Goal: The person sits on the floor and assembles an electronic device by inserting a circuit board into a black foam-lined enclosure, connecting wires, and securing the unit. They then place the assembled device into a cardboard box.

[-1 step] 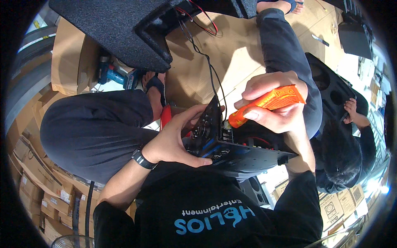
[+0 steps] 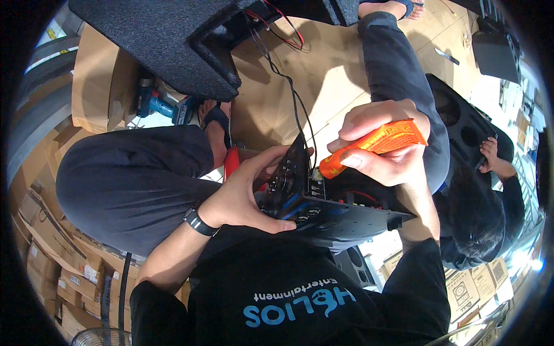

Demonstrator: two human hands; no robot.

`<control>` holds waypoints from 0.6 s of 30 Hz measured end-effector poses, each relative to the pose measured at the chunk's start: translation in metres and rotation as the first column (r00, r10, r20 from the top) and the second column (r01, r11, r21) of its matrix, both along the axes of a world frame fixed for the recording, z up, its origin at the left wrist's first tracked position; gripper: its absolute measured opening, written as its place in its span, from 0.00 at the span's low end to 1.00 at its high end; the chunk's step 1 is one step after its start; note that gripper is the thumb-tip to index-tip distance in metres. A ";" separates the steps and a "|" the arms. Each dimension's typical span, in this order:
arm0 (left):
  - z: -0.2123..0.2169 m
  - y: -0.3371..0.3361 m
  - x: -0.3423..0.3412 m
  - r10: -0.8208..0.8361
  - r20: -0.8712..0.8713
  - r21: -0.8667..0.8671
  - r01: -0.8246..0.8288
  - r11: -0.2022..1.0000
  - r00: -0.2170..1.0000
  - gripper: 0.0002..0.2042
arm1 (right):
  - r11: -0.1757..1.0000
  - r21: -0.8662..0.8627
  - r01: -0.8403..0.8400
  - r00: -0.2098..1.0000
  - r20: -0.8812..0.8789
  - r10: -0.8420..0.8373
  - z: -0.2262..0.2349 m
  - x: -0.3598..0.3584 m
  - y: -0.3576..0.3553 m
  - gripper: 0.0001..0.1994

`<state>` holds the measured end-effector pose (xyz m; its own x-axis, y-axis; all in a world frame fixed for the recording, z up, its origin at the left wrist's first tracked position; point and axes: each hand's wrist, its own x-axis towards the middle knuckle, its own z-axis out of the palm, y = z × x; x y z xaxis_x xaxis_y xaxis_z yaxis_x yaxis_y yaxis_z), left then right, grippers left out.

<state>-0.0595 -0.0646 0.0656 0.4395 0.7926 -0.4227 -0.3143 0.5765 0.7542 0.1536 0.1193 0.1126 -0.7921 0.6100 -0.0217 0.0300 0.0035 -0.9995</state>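
A black electronics panel unit (image 2: 346,216) with knobs and sockets on its face rests across my lap. My left hand (image 2: 251,187) is wrapped round its left end, thumb along the near side and fingers partly hidden behind it. My right hand (image 2: 384,144) closes round an orange squeeze tube (image 2: 375,144), tilted nozzle-down toward the inner parts. The tube's tip is right by a small pale connector (image 2: 317,173) at the panel's inner edge; whether they touch I cannot tell. Thin black cables (image 2: 297,104) run up from there.
Beyond my legs stands a large black textured cabinet (image 2: 161,40) with red and black wires (image 2: 294,37). A blue cordless drill (image 2: 156,104) lies by a cardboard box (image 2: 95,81). On the floor at right is a knife (image 2: 447,56). Another person (image 2: 476,213) handles a black speaker panel (image 2: 456,115).
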 end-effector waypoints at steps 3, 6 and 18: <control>-0.006 0.004 -0.002 -0.014 -0.028 0.091 0.016 0.996 1.000 0.57 | 1.000 -0.007 0.019 1.000 -0.007 -0.019 -0.003 0.000 0.003 0.13; -0.005 0.004 -0.002 -0.012 0.013 -0.007 0.012 1.000 1.000 0.57 | 0.998 -0.028 0.058 0.998 -0.015 -0.058 -0.002 0.002 0.003 0.13; -0.003 0.005 -0.002 -0.020 -0.006 0.019 0.020 1.000 1.000 0.56 | 0.985 0.081 -0.152 0.971 -0.175 0.164 -0.008 0.004 0.019 0.15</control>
<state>-0.0612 -0.0597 0.0626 0.4531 0.7917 -0.4097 -0.2987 0.5679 0.7670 0.1575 0.1388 0.1041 -0.8658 0.4717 0.1668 -0.1572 0.0601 -0.9857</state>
